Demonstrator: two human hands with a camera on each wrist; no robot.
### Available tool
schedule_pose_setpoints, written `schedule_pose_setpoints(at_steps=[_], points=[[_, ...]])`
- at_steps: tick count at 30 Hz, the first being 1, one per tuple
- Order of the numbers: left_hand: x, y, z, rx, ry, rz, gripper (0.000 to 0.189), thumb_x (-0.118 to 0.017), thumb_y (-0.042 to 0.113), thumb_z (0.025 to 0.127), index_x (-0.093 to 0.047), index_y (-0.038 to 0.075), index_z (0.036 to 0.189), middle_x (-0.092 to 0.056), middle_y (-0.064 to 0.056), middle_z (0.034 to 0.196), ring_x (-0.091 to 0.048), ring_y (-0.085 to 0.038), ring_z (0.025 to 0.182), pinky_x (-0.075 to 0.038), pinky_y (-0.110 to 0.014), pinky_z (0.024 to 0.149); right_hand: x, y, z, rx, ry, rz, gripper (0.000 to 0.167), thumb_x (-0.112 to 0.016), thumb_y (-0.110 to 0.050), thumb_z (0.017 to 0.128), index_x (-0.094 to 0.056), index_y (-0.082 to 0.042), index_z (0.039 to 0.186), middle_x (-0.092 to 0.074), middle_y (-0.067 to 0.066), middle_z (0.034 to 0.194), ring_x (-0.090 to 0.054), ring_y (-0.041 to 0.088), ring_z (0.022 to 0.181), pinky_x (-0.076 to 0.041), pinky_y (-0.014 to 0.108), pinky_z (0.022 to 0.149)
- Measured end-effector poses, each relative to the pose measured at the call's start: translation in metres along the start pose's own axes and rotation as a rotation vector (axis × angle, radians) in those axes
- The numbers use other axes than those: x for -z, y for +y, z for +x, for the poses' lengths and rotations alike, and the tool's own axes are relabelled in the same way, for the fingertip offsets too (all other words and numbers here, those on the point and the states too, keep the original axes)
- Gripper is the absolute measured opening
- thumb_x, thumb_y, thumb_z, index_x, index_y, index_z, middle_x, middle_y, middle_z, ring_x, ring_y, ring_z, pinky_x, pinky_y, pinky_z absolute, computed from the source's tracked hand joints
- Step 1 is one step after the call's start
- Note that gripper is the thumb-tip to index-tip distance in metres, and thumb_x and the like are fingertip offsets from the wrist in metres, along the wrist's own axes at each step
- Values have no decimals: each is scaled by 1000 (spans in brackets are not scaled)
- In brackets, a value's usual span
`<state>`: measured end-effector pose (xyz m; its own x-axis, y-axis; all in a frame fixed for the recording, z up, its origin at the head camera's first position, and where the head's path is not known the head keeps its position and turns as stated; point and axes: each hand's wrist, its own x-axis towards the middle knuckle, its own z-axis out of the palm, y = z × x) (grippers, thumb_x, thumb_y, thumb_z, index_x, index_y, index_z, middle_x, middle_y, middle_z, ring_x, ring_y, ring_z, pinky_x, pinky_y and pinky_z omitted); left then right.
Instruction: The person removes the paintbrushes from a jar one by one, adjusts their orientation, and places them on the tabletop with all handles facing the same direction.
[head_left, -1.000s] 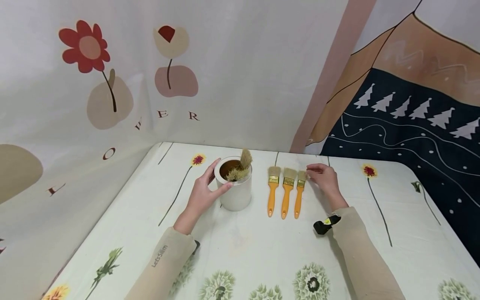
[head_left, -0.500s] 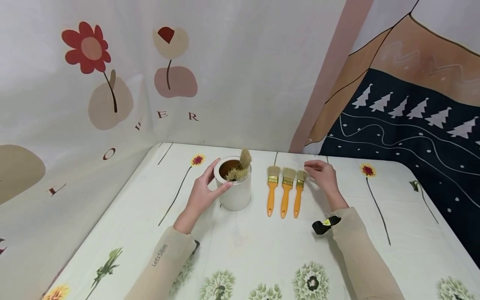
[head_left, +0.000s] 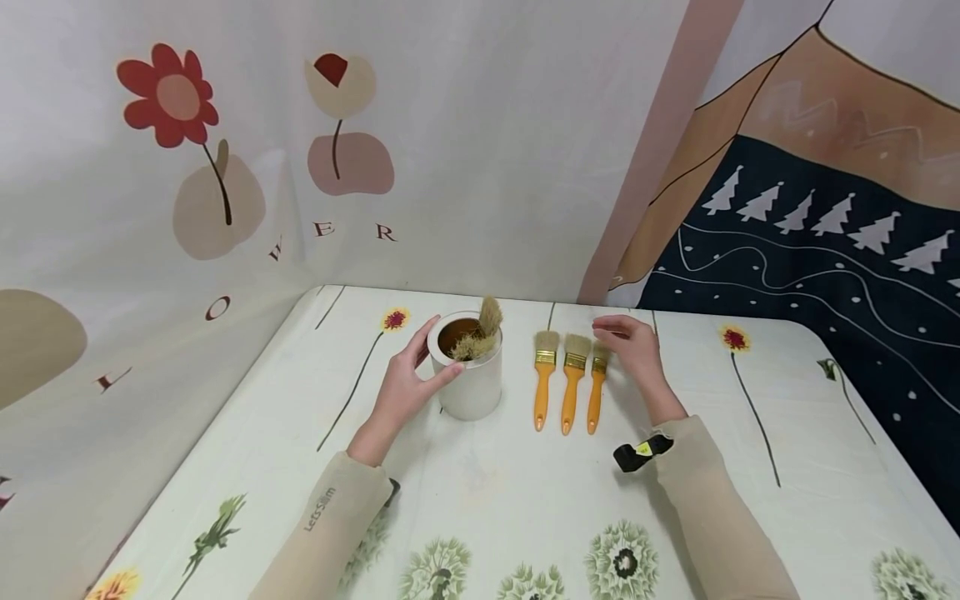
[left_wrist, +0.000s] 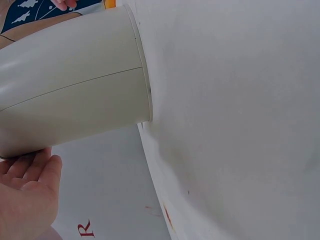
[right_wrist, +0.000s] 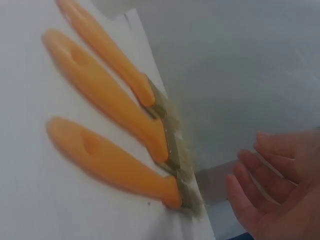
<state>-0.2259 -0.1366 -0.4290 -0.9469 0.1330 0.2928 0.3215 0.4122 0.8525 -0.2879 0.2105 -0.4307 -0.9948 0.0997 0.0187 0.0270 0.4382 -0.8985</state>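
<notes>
My left hand (head_left: 405, 387) holds the side of a white cylindrical pot (head_left: 476, 392), thumb at the front and fingers at the far left side. The pot stands upright, brown inside, with tan bristly tufts (head_left: 491, 317) poking out at the rim. To its right three flat paintbrushes with orange handles lie side by side, bristles away from me: a left one (head_left: 541, 400), a middle one (head_left: 571, 400) and a smaller right one (head_left: 596, 400). Over the smaller brush's bristles hovers my right hand (head_left: 636, 348), fingers loosely bent and holding nothing.
A white cloth with printed flowers covers the table (head_left: 480, 475). Behind it hang a pale curtain (head_left: 480, 167) with flower prints and, at the right, a dark panel (head_left: 795, 283) with white trees. A black strap (head_left: 641, 452) sits at my right wrist.
My right hand has moved a little to the left, over the bristle end of the smallest paintbrush. The left hand, pot and paintbrushes stay in place.
</notes>
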Motion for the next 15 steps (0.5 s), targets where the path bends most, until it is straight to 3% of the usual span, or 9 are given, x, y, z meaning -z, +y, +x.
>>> schedule_pose_setpoints(at_steps=[8,15], points=[[0,0,0,8,1,-5,81,-76,21,88,-33,13,156,-44,-16,155,-44,-32,143,-38,-47,119,-8,-13,-8,33,-24,37,33,-60,-18,101,-64,-2,129,-64,20,131,-60,30,123,-52,37,108],[0,0,1,7,2,0,81,-76,21,88,-33,13,156,-45,-15,155,-44,-32,143,-38,-47,119,-16,-20,-12,51,-56,46,33,-60,-20,101,-63,-4,130,-64,18,132,-61,29,122,-55,28,102]])
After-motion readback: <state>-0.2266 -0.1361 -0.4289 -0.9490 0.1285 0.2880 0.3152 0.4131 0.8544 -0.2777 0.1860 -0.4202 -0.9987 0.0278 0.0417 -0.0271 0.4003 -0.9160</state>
